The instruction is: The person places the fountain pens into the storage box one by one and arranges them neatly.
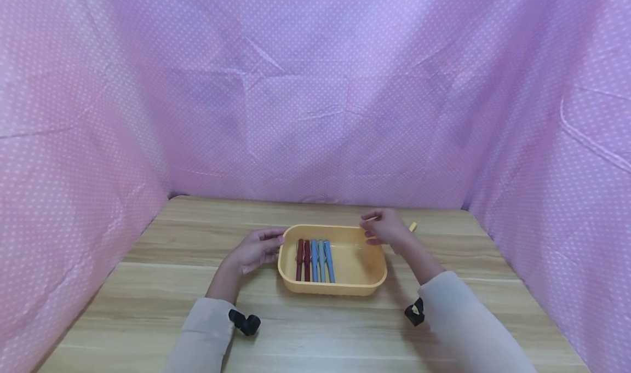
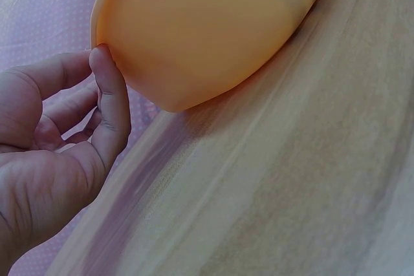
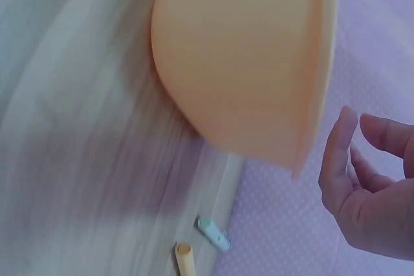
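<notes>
A yellow plastic tray (image 1: 362, 290) sits on the table, with several capped pens side by side in its left half. From the left come two dark red pens (image 1: 303, 260), then a blue pen (image 1: 314, 260), a pale green pen (image 1: 322, 260) and another blue pen (image 1: 330, 260). My left hand (image 1: 257, 250) pinches the tray's left rim between thumb and fingers. Over the far right corner hovers my right hand (image 1: 386, 229), fingers loosely bent. In the right wrist view its thumb and fingertips are apart, nothing between them.
Beyond the right wrist lies a yellow pen (image 1: 413, 227) on the wooden table (image 1: 172, 285). The right wrist view also shows a pale green pen (image 3: 213, 234) near the table's edge. Pink dotted cloth (image 1: 320, 115) hangs behind and on both sides.
</notes>
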Available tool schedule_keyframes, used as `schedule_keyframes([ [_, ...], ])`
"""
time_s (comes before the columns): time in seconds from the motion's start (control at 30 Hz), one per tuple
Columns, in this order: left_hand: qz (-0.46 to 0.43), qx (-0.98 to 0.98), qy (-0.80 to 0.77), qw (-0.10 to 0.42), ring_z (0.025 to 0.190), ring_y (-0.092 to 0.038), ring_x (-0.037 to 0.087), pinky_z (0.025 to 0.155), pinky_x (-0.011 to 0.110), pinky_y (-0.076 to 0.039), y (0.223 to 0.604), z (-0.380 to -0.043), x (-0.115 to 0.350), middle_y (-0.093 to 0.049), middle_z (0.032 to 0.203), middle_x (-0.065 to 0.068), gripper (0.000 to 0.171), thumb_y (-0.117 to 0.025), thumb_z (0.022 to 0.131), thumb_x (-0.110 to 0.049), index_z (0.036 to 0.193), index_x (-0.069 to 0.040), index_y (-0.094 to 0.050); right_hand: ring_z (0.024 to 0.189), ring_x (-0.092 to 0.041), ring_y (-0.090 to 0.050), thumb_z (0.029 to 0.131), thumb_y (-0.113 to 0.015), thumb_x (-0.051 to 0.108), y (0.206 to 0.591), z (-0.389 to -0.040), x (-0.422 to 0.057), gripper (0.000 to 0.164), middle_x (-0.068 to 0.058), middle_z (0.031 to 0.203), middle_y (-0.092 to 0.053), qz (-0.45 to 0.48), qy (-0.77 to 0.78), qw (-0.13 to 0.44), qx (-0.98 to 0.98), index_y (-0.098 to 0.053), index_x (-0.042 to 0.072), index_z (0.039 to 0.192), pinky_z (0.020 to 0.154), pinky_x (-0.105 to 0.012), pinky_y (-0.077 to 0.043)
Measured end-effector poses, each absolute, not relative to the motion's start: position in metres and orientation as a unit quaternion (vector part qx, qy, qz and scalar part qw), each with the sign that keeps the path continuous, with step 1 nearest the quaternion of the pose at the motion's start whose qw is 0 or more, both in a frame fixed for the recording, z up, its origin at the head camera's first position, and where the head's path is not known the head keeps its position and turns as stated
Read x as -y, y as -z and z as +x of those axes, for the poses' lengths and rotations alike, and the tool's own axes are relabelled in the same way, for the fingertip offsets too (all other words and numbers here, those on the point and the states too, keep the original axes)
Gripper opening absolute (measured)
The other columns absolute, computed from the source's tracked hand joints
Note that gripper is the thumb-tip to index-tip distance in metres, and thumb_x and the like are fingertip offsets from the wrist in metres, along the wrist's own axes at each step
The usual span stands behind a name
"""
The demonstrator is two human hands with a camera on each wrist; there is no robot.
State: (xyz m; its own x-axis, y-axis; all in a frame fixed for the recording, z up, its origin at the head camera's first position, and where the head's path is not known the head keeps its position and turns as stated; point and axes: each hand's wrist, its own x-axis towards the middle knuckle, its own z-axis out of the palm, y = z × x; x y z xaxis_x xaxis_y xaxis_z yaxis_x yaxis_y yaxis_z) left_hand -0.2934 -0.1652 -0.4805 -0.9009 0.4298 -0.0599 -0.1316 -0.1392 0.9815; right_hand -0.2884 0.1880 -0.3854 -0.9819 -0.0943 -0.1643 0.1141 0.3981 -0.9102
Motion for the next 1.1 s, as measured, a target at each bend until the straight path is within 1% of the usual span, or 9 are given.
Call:
schedule_keyframes([
  [0.17, 0.120, -0.630, -0.744, 0.187, 0.096, -0.066, 0.020, 0.085, 0.033, -0.059, 0.480, -0.293, 0.165, -0.065, 0.125, 0.019, 0.047, -0.055, 0.105, -0.005, 0.148, 0.010, -0.043, 0.097, -0.030, -0.067, 0.102, -0.063, 0.014, 0.381, -0.290, -0.209, 0.039, -0.028, 0.126, -0.061, 0.007, 0.523, 0.081, -0.848, -0.056, -0.007, 0.134, 0.086, -0.040, -0.061],
  [0.23, 0.122, -0.631, -0.743, 0.187, 0.096, -0.066, 0.020, 0.085, 0.033, -0.059, 0.481, -0.292, 0.165, -0.065, 0.125, 0.019, 0.047, -0.054, 0.105, -0.005, 0.148, 0.011, -0.043, 0.098, -0.029, -0.067, 0.103, -0.062, 0.016, 0.382, -0.291, -0.217, 0.039, -0.028, 0.127, -0.060, 0.012, 0.514, 0.074, -0.854, -0.056, -0.006, 0.134, 0.086, -0.041, -0.061],
  [0.4, 0.120, -0.631, -0.743, 0.186, 0.094, -0.066, 0.019, 0.083, 0.033, -0.059, 0.481, -0.292, 0.165, -0.065, 0.124, 0.019, 0.046, -0.055, 0.105, -0.006, 0.147, 0.010, -0.044, 0.098, -0.028, -0.066, 0.103, -0.062, 0.017, 0.388, -0.297, -0.233, 0.038, -0.026, 0.125, -0.062, 0.030, 0.507, 0.053, -0.860, -0.057, -0.006, 0.133, 0.080, -0.036, -0.062],
  [0.57, 0.116, -0.634, -0.742, 0.182, 0.093, -0.065, 0.019, 0.082, 0.032, -0.059, 0.480, -0.291, 0.164, -0.065, 0.123, 0.018, 0.045, -0.057, 0.105, -0.007, 0.146, 0.009, -0.047, 0.086, -0.022, -0.064, 0.102, -0.061, 0.013, 0.392, -0.298, -0.246, 0.037, -0.016, 0.107, -0.063, 0.043, 0.498, 0.032, -0.866, -0.056, -0.012, 0.129, 0.077, -0.035, -0.062],
  [0.63, 0.110, -0.633, -0.744, 0.181, 0.093, -0.065, 0.020, 0.082, 0.033, -0.059, 0.480, -0.291, 0.164, -0.065, 0.124, 0.019, 0.045, -0.057, 0.104, -0.006, 0.146, 0.007, -0.048, 0.080, -0.019, -0.063, 0.102, -0.060, 0.012, 0.394, -0.298, -0.250, 0.036, -0.014, 0.100, -0.063, 0.047, 0.490, 0.018, -0.870, -0.056, -0.013, 0.127, 0.072, -0.033, -0.062],
  [0.73, 0.107, -0.635, -0.743, 0.185, 0.093, -0.065, 0.020, 0.082, 0.033, -0.059, 0.480, -0.292, 0.165, -0.064, 0.125, 0.021, 0.045, -0.058, 0.104, -0.006, 0.146, 0.007, -0.049, 0.073, -0.016, -0.062, 0.100, -0.061, 0.010, 0.400, -0.299, -0.257, 0.035, -0.013, 0.093, -0.063, 0.060, 0.484, 0.007, -0.873, -0.057, -0.015, 0.125, 0.064, -0.028, -0.060],
  [0.83, 0.106, -0.633, -0.744, 0.189, 0.092, -0.066, 0.019, 0.082, 0.033, -0.059, 0.481, -0.293, 0.165, -0.064, 0.126, 0.022, 0.045, -0.057, 0.104, -0.005, 0.146, 0.008, -0.047, 0.070, -0.015, -0.062, 0.099, -0.062, 0.009, 0.406, -0.302, -0.263, 0.035, -0.014, 0.090, -0.063, 0.072, 0.478, 0.003, -0.875, -0.057, -0.016, 0.124, 0.060, -0.028, -0.059],
  [0.97, 0.113, -0.628, -0.747, 0.189, 0.092, -0.066, 0.018, 0.082, 0.032, -0.059, 0.481, -0.295, 0.166, -0.065, 0.124, 0.020, 0.046, -0.056, 0.104, -0.005, 0.147, 0.009, -0.046, 0.073, -0.021, -0.067, 0.097, -0.063, 0.008, 0.414, -0.305, -0.271, 0.038, -0.022, 0.097, -0.066, 0.082, 0.453, -0.003, -0.888, -0.056, -0.017, 0.124, 0.065, -0.033, -0.060],
  [1.1, 0.117, -0.628, -0.746, 0.189, 0.092, -0.066, 0.019, 0.082, 0.033, -0.059, 0.479, -0.299, 0.166, -0.066, 0.122, 0.019, 0.046, -0.057, 0.104, -0.006, 0.146, 0.009, -0.047, 0.080, -0.025, -0.067, 0.097, -0.064, 0.008, 0.418, -0.307, -0.276, 0.042, -0.025, 0.105, -0.064, 0.103, 0.437, 0.002, -0.894, -0.053, -0.017, 0.128, 0.072, -0.035, -0.060],
])
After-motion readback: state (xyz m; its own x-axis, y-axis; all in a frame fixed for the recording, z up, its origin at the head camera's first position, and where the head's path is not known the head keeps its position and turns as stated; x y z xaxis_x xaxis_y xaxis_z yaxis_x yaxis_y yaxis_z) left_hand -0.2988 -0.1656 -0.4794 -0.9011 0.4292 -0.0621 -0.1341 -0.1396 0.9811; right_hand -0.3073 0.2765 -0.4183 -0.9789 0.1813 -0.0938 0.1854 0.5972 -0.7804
